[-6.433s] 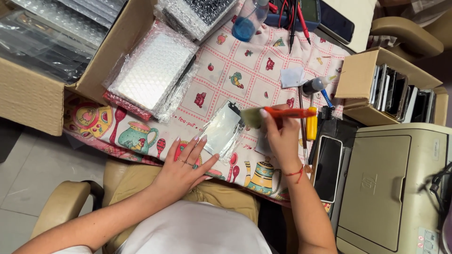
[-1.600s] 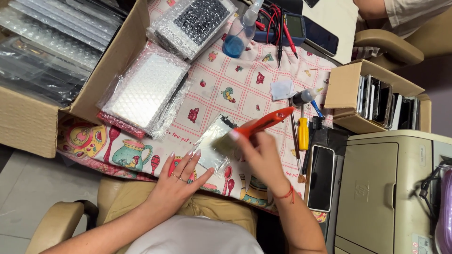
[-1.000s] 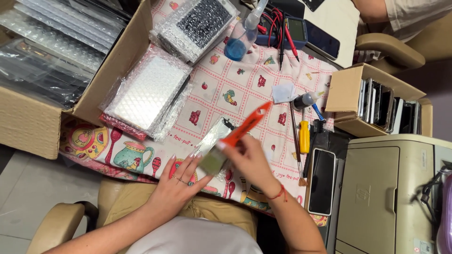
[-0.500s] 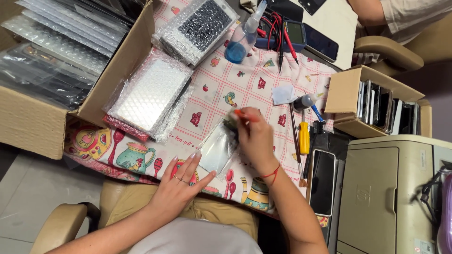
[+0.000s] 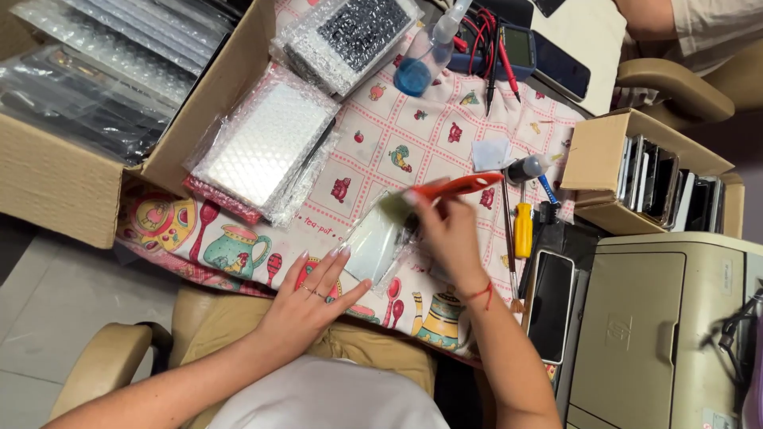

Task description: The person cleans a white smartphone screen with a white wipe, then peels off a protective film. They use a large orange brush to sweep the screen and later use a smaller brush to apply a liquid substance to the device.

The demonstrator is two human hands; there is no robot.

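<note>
Near the middle of the patterned tablecloth (image 5: 373,151), one thin clear panel (image 5: 373,246) lies flat. One left hand (image 5: 306,306) rests at its near edge, fingers spread wide, fingertips touching the panel and gripping nothing. One right hand (image 5: 449,238) closes around one orange-handled brush (image 5: 445,191), whose bristle end meets the panel's far right corner while the handle points right and far.

Left of the panel sit two bubble-wrapped flat packs: one pale pack (image 5: 262,147) near the box flap, and one dark pack (image 5: 350,36) farther off. One open cardboard box (image 5: 87,167) at far left holds wrapped strips, too many and too overlapped to count.

Far of the panel stands one spray bottle (image 5: 425,59) with blue liquid, beside one meter (image 5: 517,48) with red and black leads. One small white square (image 5: 493,152) lies just beyond the brush handle. Right of the right hand lie one yellow-handled tool (image 5: 522,230) and one dark phone (image 5: 550,306), face up. One small cardboard box (image 5: 628,159) at right holds upright panels; their count cannot be told. One beige printer (image 5: 660,334) fills the near right corner.
</note>
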